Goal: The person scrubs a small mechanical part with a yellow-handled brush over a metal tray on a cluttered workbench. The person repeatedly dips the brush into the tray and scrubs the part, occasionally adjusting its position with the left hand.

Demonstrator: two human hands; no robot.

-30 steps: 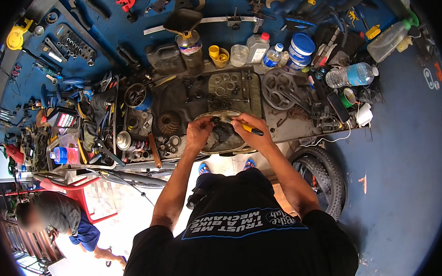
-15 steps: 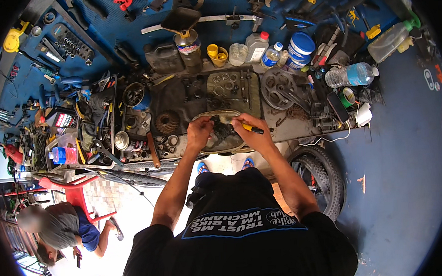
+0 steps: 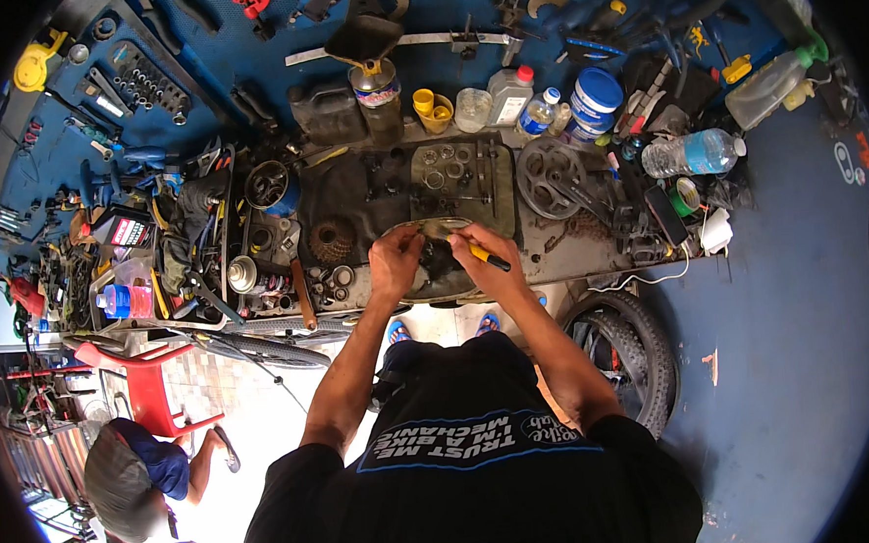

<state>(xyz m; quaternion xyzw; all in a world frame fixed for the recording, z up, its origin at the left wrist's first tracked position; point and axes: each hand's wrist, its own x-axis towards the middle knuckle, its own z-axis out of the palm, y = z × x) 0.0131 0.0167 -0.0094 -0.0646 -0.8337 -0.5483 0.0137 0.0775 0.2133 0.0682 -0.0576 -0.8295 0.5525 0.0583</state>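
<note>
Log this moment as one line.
left hand: over basin, grip unclear | right hand: holds yellow-and-black tool over basin | sprocket cassette: left of basin

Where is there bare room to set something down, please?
Bare patches show on the dark mat behind the bicycle cassette, and on the bench beside the right hand, nearer than the rusty chain. Left of the cassette and around the blue-lidded tub is crowded.

A narrow strip of bench (image 3: 538, 258) between the right hand (image 3: 501, 246) and the crankset (image 3: 559, 178) leaves passing room. Leftward, the cassette (image 3: 331, 241) obstructs a low reach (a white bottle (image 3: 511, 98) stands behind).
</note>
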